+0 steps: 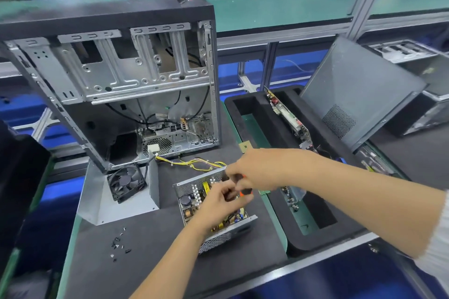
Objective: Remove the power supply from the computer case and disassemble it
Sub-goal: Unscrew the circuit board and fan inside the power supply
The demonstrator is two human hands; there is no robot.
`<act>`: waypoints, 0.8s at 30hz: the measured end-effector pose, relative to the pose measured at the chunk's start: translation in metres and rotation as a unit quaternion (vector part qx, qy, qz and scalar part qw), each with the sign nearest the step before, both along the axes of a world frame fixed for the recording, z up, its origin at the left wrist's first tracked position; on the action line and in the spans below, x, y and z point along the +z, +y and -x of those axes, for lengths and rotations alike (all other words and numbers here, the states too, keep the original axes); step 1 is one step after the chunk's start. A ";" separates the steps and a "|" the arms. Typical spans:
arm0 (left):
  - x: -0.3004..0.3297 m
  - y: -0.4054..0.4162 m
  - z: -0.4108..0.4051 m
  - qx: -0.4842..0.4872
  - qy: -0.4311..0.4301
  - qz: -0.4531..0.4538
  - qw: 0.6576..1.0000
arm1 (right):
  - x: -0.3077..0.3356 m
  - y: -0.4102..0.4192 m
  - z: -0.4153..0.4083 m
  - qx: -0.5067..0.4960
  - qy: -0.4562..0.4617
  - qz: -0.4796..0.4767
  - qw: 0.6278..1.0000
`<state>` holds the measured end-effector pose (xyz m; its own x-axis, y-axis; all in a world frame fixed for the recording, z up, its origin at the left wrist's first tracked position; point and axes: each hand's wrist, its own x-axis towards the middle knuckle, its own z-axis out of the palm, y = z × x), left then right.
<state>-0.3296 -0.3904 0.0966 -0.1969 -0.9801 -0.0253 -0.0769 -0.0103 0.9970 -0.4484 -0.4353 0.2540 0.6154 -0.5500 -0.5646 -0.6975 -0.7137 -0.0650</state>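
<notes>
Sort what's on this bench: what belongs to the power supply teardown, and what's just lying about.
Job in hand:
- opened power supply
- its cover with fan
- computer case
- orange-handled tool in the right hand
- left hand
- loose screws

Lying about:
- side panel
- circuit boards in black foam tray

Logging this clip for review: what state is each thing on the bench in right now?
Power supply: out of the case, cover off, board exposed.
Computer case: upright, side open.
Cover with fan: lying beside the supply.
Screws: loose on the mat.
Left hand: fingers curled over the board.
Right hand: gripping an orange-handled tool.
</notes>
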 end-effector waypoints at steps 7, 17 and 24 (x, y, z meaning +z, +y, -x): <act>-0.002 0.000 0.001 -0.008 -0.012 -0.003 1.000 | 0.011 0.004 0.004 0.035 0.015 -0.038 0.999; -0.001 0.002 0.004 0.003 -0.022 0.018 1.000 | 0.001 0.005 -0.003 0.067 0.076 0.082 0.991; -0.006 0.004 0.003 -0.001 -0.033 -0.006 0.999 | 0.011 -0.005 0.003 0.114 0.055 0.037 0.991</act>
<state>-0.3327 -0.3865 0.0904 -0.1966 -0.9792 -0.0502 -0.1423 -0.0221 0.9896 -0.4516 -0.4402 0.2646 0.6657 -0.4467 -0.5977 -0.5179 -0.8532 0.0608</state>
